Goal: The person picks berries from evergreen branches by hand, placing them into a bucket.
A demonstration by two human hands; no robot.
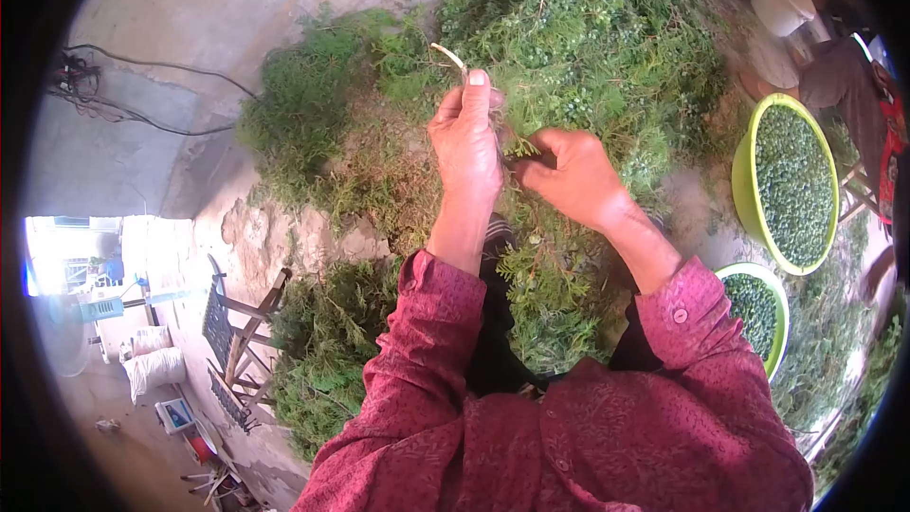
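Note:
My left hand (466, 147) is raised in the middle of the view, its thumb and fingers closed around a thin branch (448, 57) whose pale cut end sticks up past the thumb. Just to the right, my right hand (572, 175) has thumb and forefinger pinched at a small green sprig (520, 146) of the same branch. Whatever sits between those fingertips is too small to tell. Behind both hands lies a large heap of green branches (588, 38) with small pale berries.
Two green basins, one larger (743, 185) and one smaller (783, 322), hold green berries at the right. A white bucket (783, 0) and another person (839, 85) are at the upper right. A wooden folding chair (248, 337), cables (142, 118) and a white sack (154, 372) are left.

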